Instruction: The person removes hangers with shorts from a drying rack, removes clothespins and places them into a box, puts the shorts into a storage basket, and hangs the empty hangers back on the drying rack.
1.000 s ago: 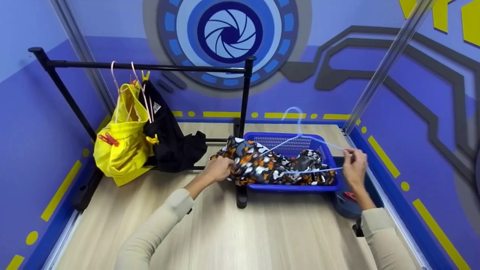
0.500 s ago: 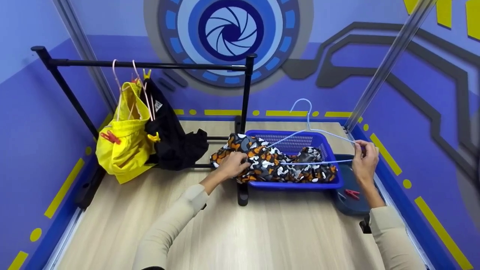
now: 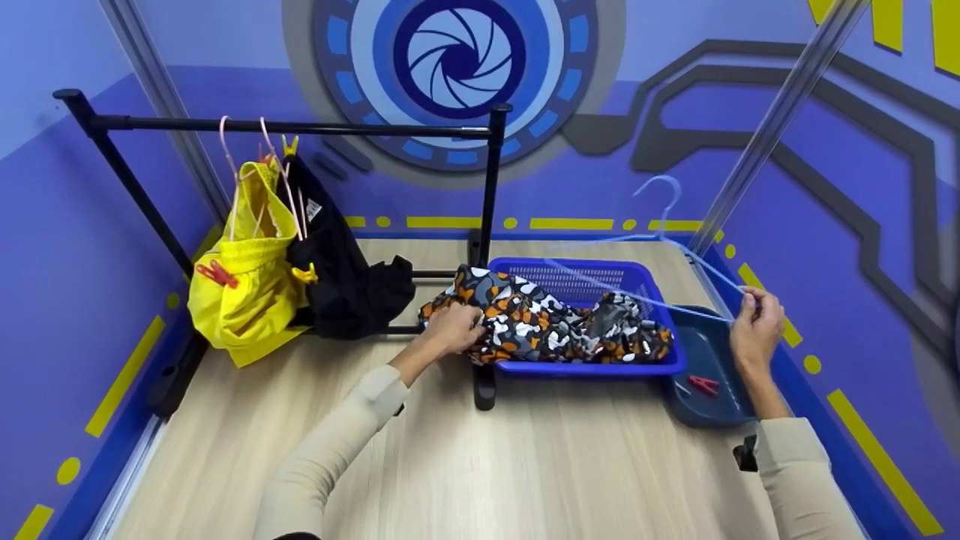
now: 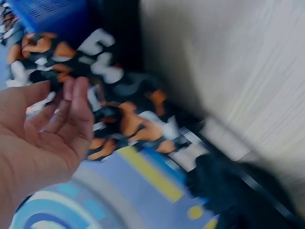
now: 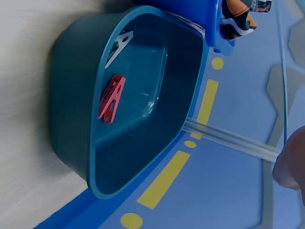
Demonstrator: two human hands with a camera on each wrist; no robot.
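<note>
At the right of the frame, one right hand (image 3: 757,326) is pinching one end of one pale blue hanger (image 3: 661,234), hook pointing up. At mid-frame, one left hand (image 3: 454,330) is bending its fingers at the left end of one patterned cloth (image 3: 525,319); I'm not managing to tell whether they are gripping it. That cloth is lying in one blue basket (image 3: 585,369), right of centre, and spilling over its left side. Just beside, lower right, one dark tub (image 3: 709,349) is holding one red clothespin (image 5: 112,98) and one pale clothespin (image 5: 119,47). Upper left, on one black rack (image 3: 390,130), two pink hangers (image 3: 223,135) are carrying one yellow garment (image 3: 247,300) and one black garment (image 3: 337,292).
</note>
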